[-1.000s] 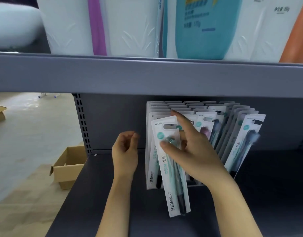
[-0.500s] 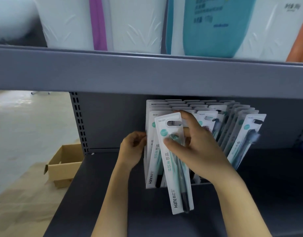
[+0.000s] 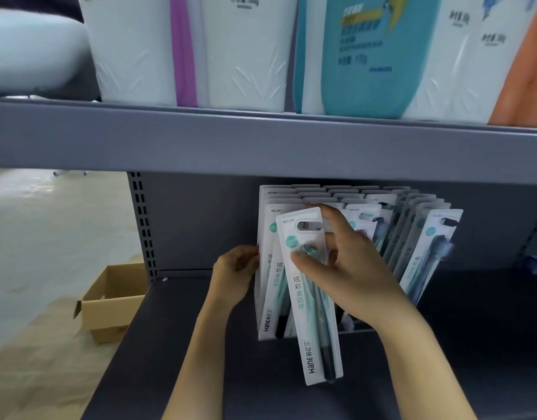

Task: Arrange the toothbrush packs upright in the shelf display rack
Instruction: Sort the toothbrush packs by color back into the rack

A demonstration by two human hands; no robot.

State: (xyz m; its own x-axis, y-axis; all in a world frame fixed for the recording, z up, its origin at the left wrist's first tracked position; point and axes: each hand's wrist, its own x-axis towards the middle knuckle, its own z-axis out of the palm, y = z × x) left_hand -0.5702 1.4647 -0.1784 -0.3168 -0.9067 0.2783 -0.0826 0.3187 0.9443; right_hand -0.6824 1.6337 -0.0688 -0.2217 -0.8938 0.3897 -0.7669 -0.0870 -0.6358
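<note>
The flat white card toothbrush pack with mint-green print and black lettering [image 3: 309,295] sits out front of the dark grey metal shelf [image 3: 261,389]. Above that shelf: white embossed leaf-pattern bags [image 3: 133,56], a purple stripe [image 3: 185,56], a teal pouch [image 3: 367,56]. Plain brown cardboard box [image 3: 109,304] left of it.

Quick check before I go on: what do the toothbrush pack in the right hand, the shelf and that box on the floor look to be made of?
Toothbrush pack: seemingly matte white printed card under a clear plastic blister, which glints over the brush. Shelf: likely painted metal, smooth grey, with a slotted upright. Box: brown corrugated cardboard, flaps open.
</note>
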